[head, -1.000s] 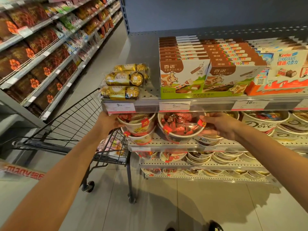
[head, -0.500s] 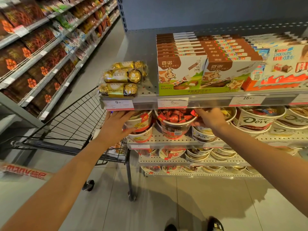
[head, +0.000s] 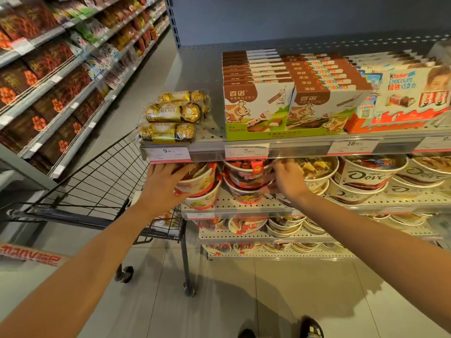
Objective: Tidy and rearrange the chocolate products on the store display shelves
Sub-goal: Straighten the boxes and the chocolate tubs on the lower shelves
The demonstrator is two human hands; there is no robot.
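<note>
On second shelf, left end: two stacks of red-and-white chocolate tubs point(head: 200, 184), side by side under the price rail, each two tubs high
Left hand point(head: 162, 185): laid flat against the outer side of the left stack's upper tub; fingers point(head: 181, 170) spread and nearly straight, pressing, not wrapped round anything
Right hand point(head: 288, 180): at the right side of the middle stack point(head: 246, 178); fingers reach in behind the top tub's rim and are partly hidden, so whether they pinch the tub or only touch it cannot be told
Key relation: both stacks lie between the two hands, left stack touching the left palm, middle stack touching the right fingertips; each hand is nearer its own stack
Judged step: squaring the stacks together and back under the rail
Neighbours: Dove tubs point(head: 366, 176) just right of the right hand; Ferrero Rocher packs point(head: 173, 115) and Bainuo boxes point(head: 258, 111) on the shelf above
Behind left arm: wire trolley point(head: 97, 181)
</note>
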